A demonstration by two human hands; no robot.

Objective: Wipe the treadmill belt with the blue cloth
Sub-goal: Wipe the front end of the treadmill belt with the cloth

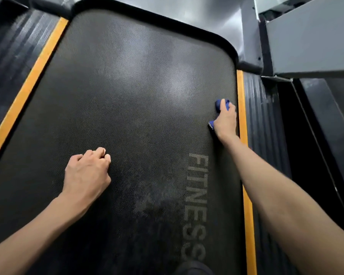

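Head view, looking down at the black treadmill belt (pixel 127 96), which fills most of the picture. My right hand (pixel 225 120) is out at the belt's right edge, just beside the orange strip (pixel 241 90), and it grips the blue cloth (pixel 218 105) against the belt. Most of the cloth is hidden under my palm and fingers. Only a bunched fold past my fingertips and a small corner near my wrist show.

My left hand (pixel 87 171) is over the left-middle of the belt, fingers curled into a loose fist that holds nothing. I cannot tell whether it touches the belt. Grey lettering (pixel 197 195) along the belt reads "FITNESS", with anything further cut off at the bottom. A dark rounded shape (pixel 193 269) at the bottom edge is too cropped to make out.
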